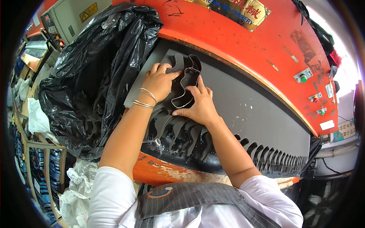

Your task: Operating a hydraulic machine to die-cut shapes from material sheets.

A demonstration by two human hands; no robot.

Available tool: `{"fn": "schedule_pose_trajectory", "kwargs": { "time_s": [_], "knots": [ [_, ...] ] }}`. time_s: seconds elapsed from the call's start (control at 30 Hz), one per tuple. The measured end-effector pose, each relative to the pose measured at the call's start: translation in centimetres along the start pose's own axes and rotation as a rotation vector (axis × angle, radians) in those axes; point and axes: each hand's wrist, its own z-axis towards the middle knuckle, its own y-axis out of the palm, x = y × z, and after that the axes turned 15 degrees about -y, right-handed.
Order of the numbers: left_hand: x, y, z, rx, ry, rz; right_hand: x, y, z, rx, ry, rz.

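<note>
- Located the cutting die point(194, 70), a wavy open outline with a cross-bar, on the grey work surface point(243, 102), between the left hand point(157, 83) and the right hand point(201, 104).
- Used the cutting die as landmark for all places below.
- Read its long axis as running roughly away from the body, with the near end leaning slightly to the left.
- Identified the right hand as nearer — set against the right wall, with the die lying ahead and to the left of the palm.
- Observed the index finger pointing forward along that wall, a neighbouring finger bent over its edge, and the thumb stretched leftward just short of the near end.
- Confirmed apparent contact there; could not tell a firm clench from a light steadying touch.
- Found the left hand to the left of the die, with fingertips at a curved foam piece point(178, 62) and thumb directed at the left wall.
- Could not tell whether pinched or merely pressed — closure partly hidden by the fingers.
- Recorded cut foam strips point(195, 133) on the body side of the die, a black bag point(144, 22) to its left, and a red machine beam point(228, 32) beyond.
</note>
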Motion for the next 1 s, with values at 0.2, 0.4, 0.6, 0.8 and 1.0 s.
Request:
{"fn": "schedule_pose_trajectory", "kwargs": {
  "time_s": [0.2,0.4,0.6,0.8,1.0],
  "knots": [
    [0.2,0.0,-0.5,-0.006,-0.006,0.03,0.1,0.3,-0.5,0.086,-0.132,-0.049],
    [1.3,-1.5,0.1,-0.04,-0.002,0.132,0.0,-1.0,-0.4,0.064,-0.102,-0.051],
    [5.8,-4.5,-4.3,0.421,-0.058,-0.388,2.2,-8.3,-12.3,0.278,-0.233,0.092],
    [23.7,0.5,-7.3,0.105,0.299,-0.623,14.5,-20.1,-27.1,1.073,-0.01,-0.212],
    [46.0,0.5,-8.0,-0.038,0.874,-0.837,38.9,-49.2,-49.7,1.464,0.417,-0.875]
  ]
}}
